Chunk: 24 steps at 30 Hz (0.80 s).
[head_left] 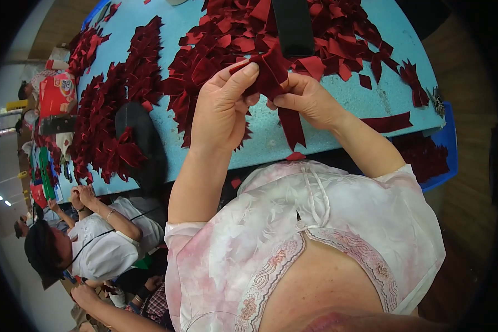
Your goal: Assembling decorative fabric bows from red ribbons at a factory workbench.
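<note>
Between my two hands, above the table edge, is a dark red velvet ribbon folded into a wide loop like a bow. My left hand pinches its left side, the thumb lying on top of the fabric. Its right side is held by my right hand, with thumb and fingers pressed together near the lower middle. A ribbon tail hangs down below my right hand over the table. Part of the folded ribbon is hidden behind my fingers.
Rows of finished red bows lie on the light blue table. Cut red pieces pile up at the far side around a black upright block. A blue bin stands at right. Co-workers sit at left.
</note>
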Tool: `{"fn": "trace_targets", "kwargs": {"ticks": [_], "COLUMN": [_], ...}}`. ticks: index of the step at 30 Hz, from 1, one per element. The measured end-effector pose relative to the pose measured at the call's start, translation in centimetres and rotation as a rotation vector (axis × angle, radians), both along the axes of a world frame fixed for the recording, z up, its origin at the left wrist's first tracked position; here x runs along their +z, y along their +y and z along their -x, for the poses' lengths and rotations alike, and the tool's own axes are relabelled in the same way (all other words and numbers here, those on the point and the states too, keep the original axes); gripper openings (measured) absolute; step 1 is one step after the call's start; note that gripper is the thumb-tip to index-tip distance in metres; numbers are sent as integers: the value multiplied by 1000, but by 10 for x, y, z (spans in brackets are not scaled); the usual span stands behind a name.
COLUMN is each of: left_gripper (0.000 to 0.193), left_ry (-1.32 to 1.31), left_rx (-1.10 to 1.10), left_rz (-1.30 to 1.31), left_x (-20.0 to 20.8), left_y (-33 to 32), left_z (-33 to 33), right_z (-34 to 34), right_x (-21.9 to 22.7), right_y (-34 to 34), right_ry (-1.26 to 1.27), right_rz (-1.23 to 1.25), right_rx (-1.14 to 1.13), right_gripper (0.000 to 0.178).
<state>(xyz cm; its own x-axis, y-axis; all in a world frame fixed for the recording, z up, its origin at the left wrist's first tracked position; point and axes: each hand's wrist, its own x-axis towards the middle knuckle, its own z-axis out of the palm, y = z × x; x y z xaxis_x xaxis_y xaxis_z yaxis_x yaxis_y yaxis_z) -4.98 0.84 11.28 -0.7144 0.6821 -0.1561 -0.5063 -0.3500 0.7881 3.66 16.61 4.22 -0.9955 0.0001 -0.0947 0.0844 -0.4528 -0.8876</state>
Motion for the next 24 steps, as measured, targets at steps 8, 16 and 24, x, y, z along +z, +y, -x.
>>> {"fn": "trace_targets", "kwargs": {"ticks": [8,16,24], "left_gripper": [21,22,20], "left_ry": [-91,-43,-90], "left_rx": [-34,-54,-159], "left_rz": [83,102,146], "left_x": [-4,-16,-30], "left_y": [-9,-26,-42], "left_z": [-17,-36,-53], "right_z": [14,24,27], "right_x": [-6,11,16], "right_y": [23,37,40], "right_ry": [140,439,665], "right_rz": [-357,-679,-900], "right_rx": [58,78,-26], "right_gripper": [25,21,22]}}
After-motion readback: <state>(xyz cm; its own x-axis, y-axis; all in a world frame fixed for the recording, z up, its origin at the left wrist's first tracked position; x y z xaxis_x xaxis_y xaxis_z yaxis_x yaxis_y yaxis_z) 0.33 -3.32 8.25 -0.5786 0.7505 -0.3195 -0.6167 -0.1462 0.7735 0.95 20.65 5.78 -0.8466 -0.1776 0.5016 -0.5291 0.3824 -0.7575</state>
